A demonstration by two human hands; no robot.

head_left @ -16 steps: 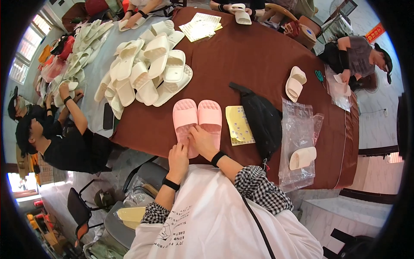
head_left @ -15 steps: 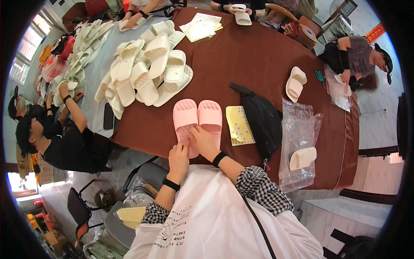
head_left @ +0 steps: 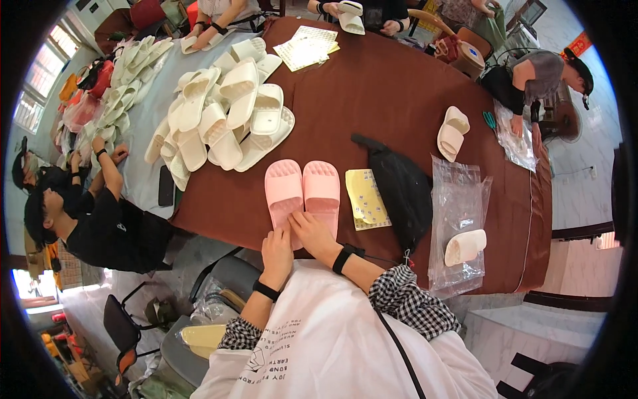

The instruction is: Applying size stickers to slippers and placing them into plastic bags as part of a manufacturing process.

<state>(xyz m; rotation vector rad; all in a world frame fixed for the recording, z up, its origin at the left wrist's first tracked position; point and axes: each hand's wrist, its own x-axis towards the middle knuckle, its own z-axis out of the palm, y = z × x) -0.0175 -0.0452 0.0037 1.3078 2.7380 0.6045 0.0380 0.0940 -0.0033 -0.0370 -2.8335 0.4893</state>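
Resting open on the pink slippers [head_left: 302, 191], left hand [head_left: 277, 247] and right hand [head_left: 314, 231] sit beside a yellow sheet [head_left: 366, 197] and black bag [head_left: 401, 191].

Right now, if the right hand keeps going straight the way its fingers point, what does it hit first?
The right hand already rests at the heel of the right pink foam slide slipper; straight on it runs up that slipper. Beyond lies bare brown tablecloth, as far as visible.

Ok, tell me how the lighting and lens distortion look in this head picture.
Head view: even daylight, the windows blown out at upper left; fisheye bends the brown table edge and blackens the corners; the pink slippers under both hands stay sharp, with soft shadows only.
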